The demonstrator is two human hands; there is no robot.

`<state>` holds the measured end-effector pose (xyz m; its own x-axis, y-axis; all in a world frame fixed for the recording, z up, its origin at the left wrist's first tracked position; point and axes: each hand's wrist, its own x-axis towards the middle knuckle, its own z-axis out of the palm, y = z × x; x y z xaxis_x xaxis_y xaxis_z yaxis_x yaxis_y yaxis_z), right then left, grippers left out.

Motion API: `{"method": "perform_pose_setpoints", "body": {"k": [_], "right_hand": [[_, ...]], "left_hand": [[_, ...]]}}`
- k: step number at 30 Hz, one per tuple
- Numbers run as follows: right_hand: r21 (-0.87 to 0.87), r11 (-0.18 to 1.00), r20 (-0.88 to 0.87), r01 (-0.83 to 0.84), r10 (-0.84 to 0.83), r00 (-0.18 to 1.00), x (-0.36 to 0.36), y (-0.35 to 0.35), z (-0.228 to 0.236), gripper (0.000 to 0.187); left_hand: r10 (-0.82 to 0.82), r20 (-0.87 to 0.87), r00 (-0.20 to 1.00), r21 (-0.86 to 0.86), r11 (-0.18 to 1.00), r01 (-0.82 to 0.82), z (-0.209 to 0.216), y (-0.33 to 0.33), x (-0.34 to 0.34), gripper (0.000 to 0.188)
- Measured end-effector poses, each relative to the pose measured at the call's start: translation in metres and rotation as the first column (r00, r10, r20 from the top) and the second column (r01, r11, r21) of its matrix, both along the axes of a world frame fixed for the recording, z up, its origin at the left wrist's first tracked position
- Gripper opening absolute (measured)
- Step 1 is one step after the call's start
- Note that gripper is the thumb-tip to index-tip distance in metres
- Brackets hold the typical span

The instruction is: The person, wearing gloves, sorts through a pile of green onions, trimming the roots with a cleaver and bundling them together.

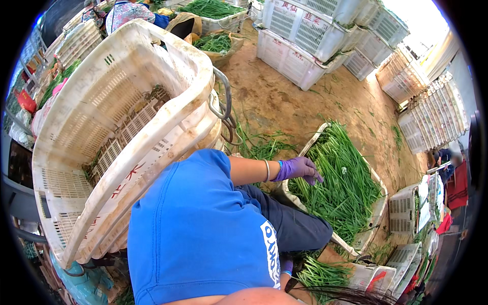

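Bare skin [264,297], too close to make out clearly, is curving along the edge at six o'clock, and my blue shirt [198,223] is spreading just above it. My left hand [299,169], in a purple glove, is sitting just past three o'clock, at the near side of the long green stalks [343,178]. Its fingers are bending loosely; whether they are gripping a stalk, I cannot tell. Those stalks are filling a pale crate [365,241] between three and four o'clock. My right hand [287,266], also gloved in purple, is mostly hiding behind my shirt between five and six o'clock, so I cannot tell how its fingers are standing. A smaller green bunch [323,277] is lying near it at five o'clock. Toward nine o'clock, big white baskets [152,142] are standing nested beside me; toward one o'clock, stacked crates [295,25] are resting on the brown floor [274,91].
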<state>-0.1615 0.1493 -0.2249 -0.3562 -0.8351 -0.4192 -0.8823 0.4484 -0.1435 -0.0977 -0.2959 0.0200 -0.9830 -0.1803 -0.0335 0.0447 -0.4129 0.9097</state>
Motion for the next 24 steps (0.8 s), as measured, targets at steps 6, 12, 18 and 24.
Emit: {"method": "perform_pose_setpoints", "body": {"k": [6,12,18,24], "right_hand": [[0.048,0.992,0.054,0.115,-0.118,0.992,0.015,0.007,-0.012,0.030],[0.197,0.977,-0.035,0.084,-0.078,0.996,0.065,0.032,-0.039,0.030],[0.036,0.434,0.342,0.900,-0.852,0.397,0.115,-0.029,0.030,0.039],[-0.163,0.051,0.688,0.985,-0.709,0.151,0.130,-0.045,0.089,0.037]], "left_hand": [[-0.263,0.271,0.926,-0.828,0.426,0.364,0.011,0.007,0.015,0.021],[-0.343,0.605,0.719,-0.794,-0.188,0.578,0.017,0.022,0.006,0.029],[-0.361,0.551,0.752,-0.827,-0.115,0.551,0.033,0.017,-0.002,0.041],[-0.392,0.199,0.898,-0.972,0.040,0.233,0.004,0.043,-0.124,0.073]]}}
